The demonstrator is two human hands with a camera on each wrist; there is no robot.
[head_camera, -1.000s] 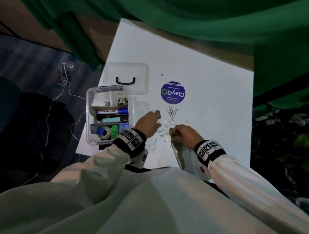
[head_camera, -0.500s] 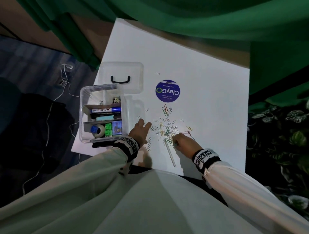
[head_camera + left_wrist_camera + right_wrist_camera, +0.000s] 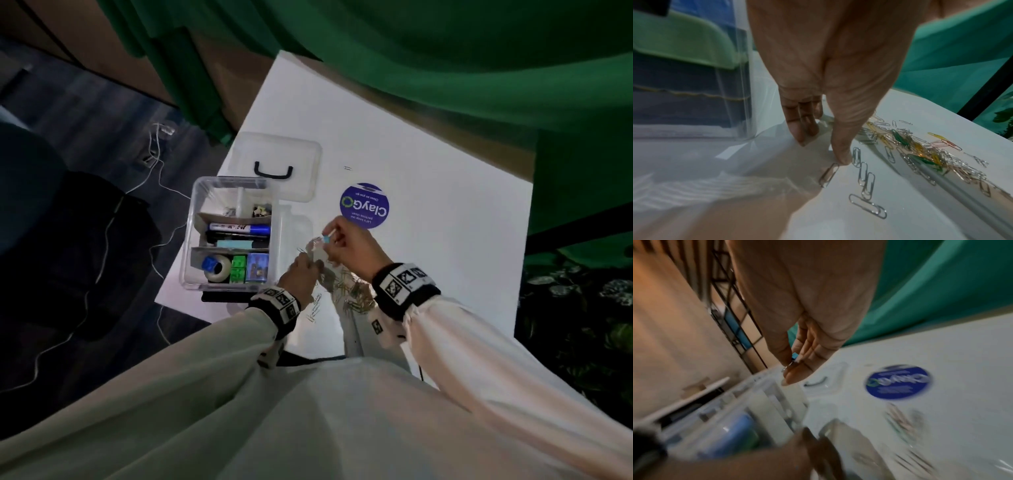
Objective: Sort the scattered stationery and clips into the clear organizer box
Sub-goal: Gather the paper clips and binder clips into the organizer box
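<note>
The clear organizer box (image 3: pixel 278 236) stands open at the table's left edge and holds a marker, tape and small coloured blocks. Loose paper clips (image 3: pixel 354 296) (image 3: pixel 920 151) lie in a pile between my wrists. My left hand (image 3: pixel 303 272) (image 3: pixel 818 144) pinches the edge of a clear plastic bag (image 3: pixel 777 146) on the table beside the box. My right hand (image 3: pixel 342 240) (image 3: pixel 791 365) is raised just right of the box and pinches a small blue item (image 3: pixel 325 238) (image 3: pixel 794 356). That view is blurred, so I cannot tell what the item is.
The box's clear lid (image 3: pixel 274 161) with a black handle lies behind the box. A round purple sticker (image 3: pixel 364 205) sits on the white table (image 3: pixel 445 240). A thin white pen (image 3: pixel 962 191) lies through the clips. Green cloth hangs behind and to the right.
My right hand has lifted off the clip pile and moved left toward the box with the blue item. My left hand has gone from lying flat to pinching the plastic bag.
</note>
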